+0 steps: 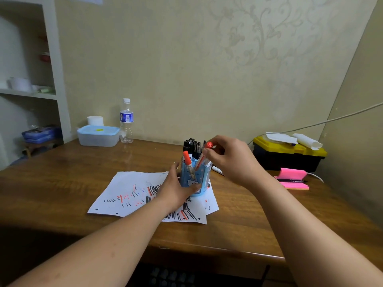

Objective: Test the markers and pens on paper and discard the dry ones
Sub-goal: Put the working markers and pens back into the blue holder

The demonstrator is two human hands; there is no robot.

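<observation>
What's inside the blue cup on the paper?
Black-capped markers and an orange-capped marker stand in the blue cup. The right hand pinches a second orange marker leaning in it. The cup's wall and the left hand hide their lower ends and the bottom.

Your two arms enter from the lower edge of the view, both bare from the frame border to the fingertips. Your left forearm [116,239] is uncovered along its full visible length and shows a few small darker spots on its upper surface, near the lower edge. Your right forearm [294,220] is likewise uncovered. Your left hand [176,192] and right hand [232,160] are bare.
</observation>
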